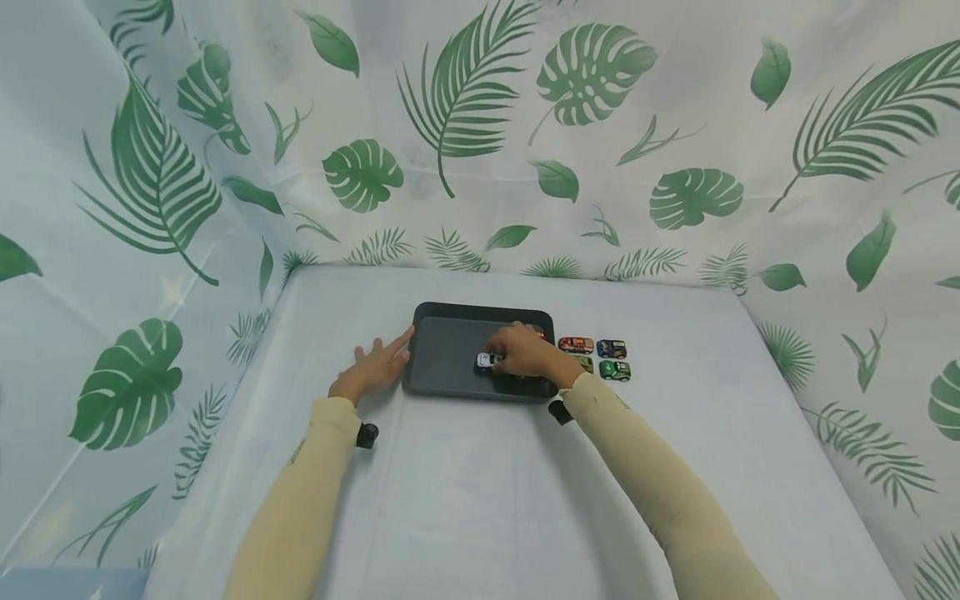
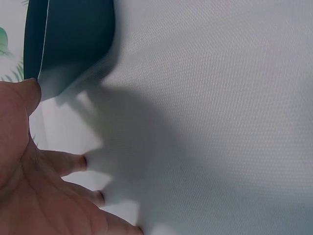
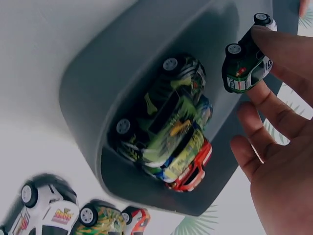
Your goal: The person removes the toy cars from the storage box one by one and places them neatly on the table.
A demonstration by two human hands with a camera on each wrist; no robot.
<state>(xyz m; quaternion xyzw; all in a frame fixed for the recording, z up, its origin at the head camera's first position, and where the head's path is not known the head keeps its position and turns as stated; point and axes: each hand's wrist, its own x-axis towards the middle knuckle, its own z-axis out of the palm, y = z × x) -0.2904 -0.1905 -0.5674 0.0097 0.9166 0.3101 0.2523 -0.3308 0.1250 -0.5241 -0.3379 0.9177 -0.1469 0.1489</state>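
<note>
My right hand point(image 1: 519, 350) pinches a small toy car point(image 3: 247, 68), white and dark green with black wheels, between thumb and fingers, over the dark grey tray point(image 1: 450, 354). Below that hand, in the right wrist view, a green patterned toy car point(image 3: 168, 117), a yellow-and-blue toy car point(image 3: 183, 156) and a red toy car point(image 3: 193, 171) sit side by side against the tray's end wall. My left hand point(image 1: 371, 367) is at the tray's left side with fingers spread; its thumb touches the rim in the left wrist view.
Just right of the tray stand an orange-red toy car point(image 1: 576, 344), a dark blue one point(image 1: 611, 348), a green one point(image 1: 615, 370) and a partly hidden yellow-green one point(image 1: 584, 363). The right wrist view shows a white toy car point(image 3: 56, 210) outside the tray. Leaf-print cloth point(image 1: 465, 200) surrounds the white table.
</note>
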